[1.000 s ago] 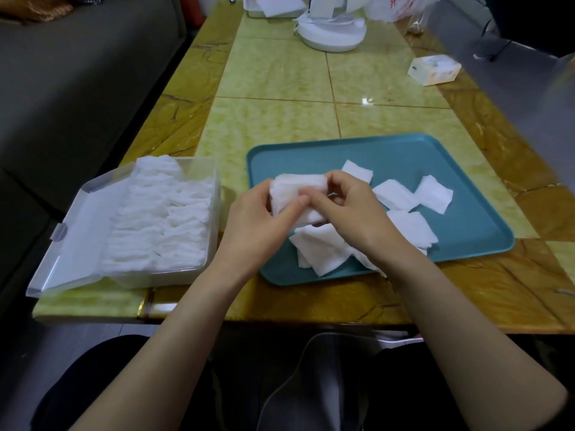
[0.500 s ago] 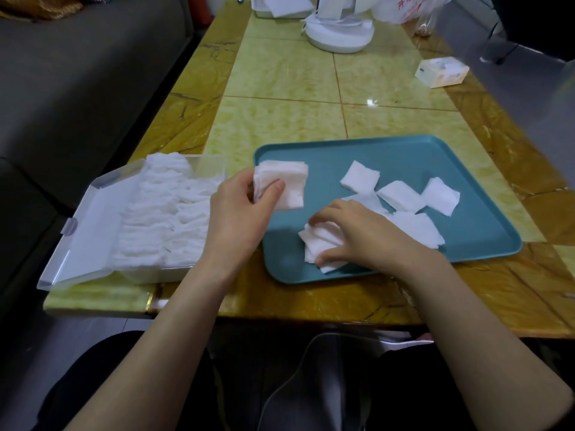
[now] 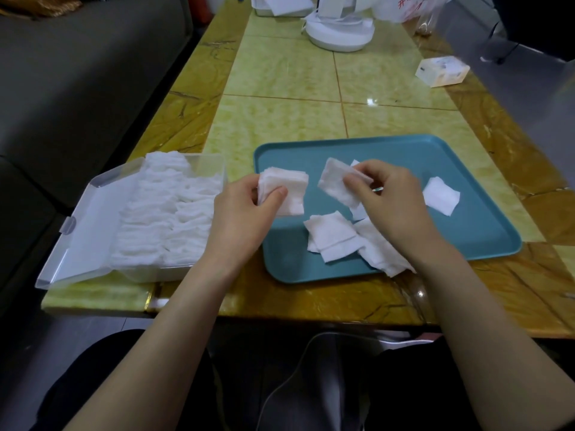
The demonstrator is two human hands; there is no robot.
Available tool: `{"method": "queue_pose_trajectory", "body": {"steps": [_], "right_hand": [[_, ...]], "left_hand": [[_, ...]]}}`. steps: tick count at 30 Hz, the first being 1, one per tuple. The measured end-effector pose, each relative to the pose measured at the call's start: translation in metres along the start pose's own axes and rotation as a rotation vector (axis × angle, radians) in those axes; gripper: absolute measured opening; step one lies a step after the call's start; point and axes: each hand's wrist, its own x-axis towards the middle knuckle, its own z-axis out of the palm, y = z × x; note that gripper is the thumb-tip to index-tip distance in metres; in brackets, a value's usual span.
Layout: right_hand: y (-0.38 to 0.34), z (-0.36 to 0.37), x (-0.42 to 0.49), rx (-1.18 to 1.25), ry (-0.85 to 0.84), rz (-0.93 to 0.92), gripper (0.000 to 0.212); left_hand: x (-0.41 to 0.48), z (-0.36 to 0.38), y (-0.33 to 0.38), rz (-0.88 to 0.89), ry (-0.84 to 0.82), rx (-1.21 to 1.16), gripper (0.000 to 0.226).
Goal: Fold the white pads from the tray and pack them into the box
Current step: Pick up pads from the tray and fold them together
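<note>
At the table's (image 3: 280, 126) front-left corner sits the clear box (image 3: 155, 273), lid open, rows of packed pads (image 3: 168, 213) filling it. Just right of it the left hand (image 3: 242, 219) pinches a folded pad (image 3: 291, 194) over the left edge of the teal tray (image 3: 473, 237) — thumb and fingers clamped on it. The right hand (image 3: 392, 200) holds another pad (image 3: 334, 185) above the tray's middle, fingers curled round it. Loose pads (image 3: 333, 234) lie near the tray's front edge — one single pad (image 3: 440, 195) lies apart, toward its right edge.

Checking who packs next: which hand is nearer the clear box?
Left. The left hand holds folded pads just beside the box; the right hand pinches a pad over the tray, farther away.
</note>
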Motion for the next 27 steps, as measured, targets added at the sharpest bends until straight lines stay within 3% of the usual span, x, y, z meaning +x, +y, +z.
{"method": "queue_pose_trajectory", "body": {"steps": [3, 5, 11, 17, 24, 27], "right_hand": [[-0.016, -0.005, -0.002, 0.390, -0.164, 0.072, 0.010], [-0.022, -0.003, -0.006, 0.504, -0.313, 0.078, 0.007], [-0.013, 0.013, -0.007, 0.303, -0.265, 0.029, 0.004], [-0.011, 0.014, -0.008, 0.191, -0.177, -0.025, 0.010], [-0.010, 0.018, -0.008, 0.176, -0.175, -0.036, 0.016], [-0.008, 0.018, -0.008, 0.145, -0.178, -0.047, 0.012]], "left_hand": [[0.000, 0.001, 0.000, 0.015, -0.018, 0.027, 0.011], [-0.001, 0.003, 0.001, 0.025, -0.059, 0.013, 0.013], [-0.007, 0.009, 0.004, 0.014, -0.228, -0.110, 0.023], [-0.009, 0.009, 0.008, 0.025, -0.238, -0.114, 0.026], [-0.009, 0.008, 0.007, 0.013, -0.278, -0.156, 0.064], [-0.010, 0.009, 0.008, 0.026, -0.321, -0.134, 0.040]]}}
